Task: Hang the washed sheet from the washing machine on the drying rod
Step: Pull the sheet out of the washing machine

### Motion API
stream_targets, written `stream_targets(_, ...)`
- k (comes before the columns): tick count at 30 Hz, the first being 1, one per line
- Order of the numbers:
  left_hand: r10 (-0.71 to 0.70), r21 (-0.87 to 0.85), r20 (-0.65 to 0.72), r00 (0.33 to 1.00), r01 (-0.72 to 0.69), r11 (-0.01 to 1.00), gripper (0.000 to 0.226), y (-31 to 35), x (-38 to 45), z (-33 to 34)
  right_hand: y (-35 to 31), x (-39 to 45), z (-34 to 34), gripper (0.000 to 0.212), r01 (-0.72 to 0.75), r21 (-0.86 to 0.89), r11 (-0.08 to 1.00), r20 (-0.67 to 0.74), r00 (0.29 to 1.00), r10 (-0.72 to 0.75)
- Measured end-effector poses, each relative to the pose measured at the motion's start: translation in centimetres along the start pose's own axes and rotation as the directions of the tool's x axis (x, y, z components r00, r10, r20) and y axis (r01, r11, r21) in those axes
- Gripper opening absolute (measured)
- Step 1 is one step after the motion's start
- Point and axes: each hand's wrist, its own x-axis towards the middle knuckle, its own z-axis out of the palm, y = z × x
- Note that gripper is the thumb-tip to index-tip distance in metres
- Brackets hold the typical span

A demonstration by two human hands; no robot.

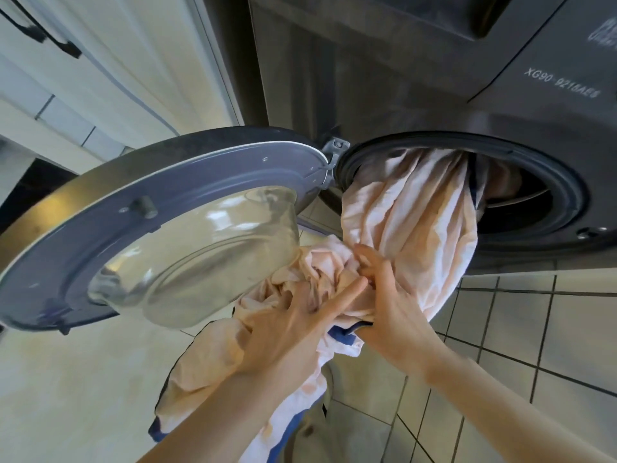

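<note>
One washing machine (417, 95) stands with its one round door (160, 235) swung open to the left. One pale pink sheet (410, 222) trails from the drum opening (534, 202) down toward the tiled floor (500, 345). Two hands work the bunched cloth: the left hand (293, 332) grips a fold with curled fingers; the right hand (390, 302) pinches the sheet beside it.

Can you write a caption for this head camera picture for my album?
Two hands, left and right, pull a pale sheet from the open washing machine.
</note>
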Motion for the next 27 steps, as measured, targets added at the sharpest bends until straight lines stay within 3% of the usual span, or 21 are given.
stream_targets(2,0.029,-0.018,-0.052,0.998,-0.03,0.999,0.077,-0.3,0.2,-0.2,-0.5,0.0,0.0,0.11,-0.01,0.16,0.987,0.001,1.0,0.01)
stream_targets(8,0.034,-0.073,0.011,0.999,-0.033,0.997,0.058,-1.2,0.6,-0.2,-0.7,0.5,0.8,0.125,-0.033,0.231,0.972,0.033,0.999,0.025)
stream_targets(10,0.007,-0.064,0.048,0.999,-0.004,0.998,0.06,-1.2,0.5,0.0,-0.9,0.5,1.3,0.111,-0.012,0.141,0.99,0.114,0.993,-0.004)
stream_targets(12,-0.004,-0.044,0.046,0.999,0.006,0.999,0.052,-1.5,0.3,0.4,-0.6,0.8,1.2,0.094,0.15,-0.148,0.978,0.147,0.981,-0.128)
stream_targets(14,-0.014,-0.042,0.029,0.999,0.015,0.999,0.048,-1.8,0.0,0.7,0.1,1.4,0.3,0.096,0.347,-0.469,0.812,0.191,0.938,-0.291)
stream_targets(15,-0.026,-0.047,0.023,0.999,0.027,0.999,0.049,-2.0,-0.1,0.7,0.6,1.9,-0.5,0.103,0.395,-0.549,0.736,0.254,0.918,-0.303)
stream_targets(18,-0.075,-0.058,0.067,0.995,0.079,0.995,0.055,-2.2,-0.9,0.5,3.0,4.1,-3.1,0.118,0.477,-0.608,0.635,0.441,0.868,-0.229)
stream_targets(22,-0.092,-0.027,0.092,0.992,0.095,0.995,0.05,-2.4,-1.8,0.2,4.8,7.1,-3.3,0.115,0.596,-0.603,0.531,0.603,0.776,-0.186)
stream_targets(25,-0.12,0.006,0.088,0.989,0.12,0.993,0.055,-2.6,-2.4,0.0,5.7,9.7,-2.2,0.116,0.648,-0.579,0.495,0.671,0.723,-0.161)
stream_targets(27,-0.166,0.01,0.08,0.983,0.166,0.986,0.063,-3.0,-2.7,-0.1,6.4,10.8,-1.9,0.105,0.63,-0.578,0.519,0.669,0.73,-0.14)
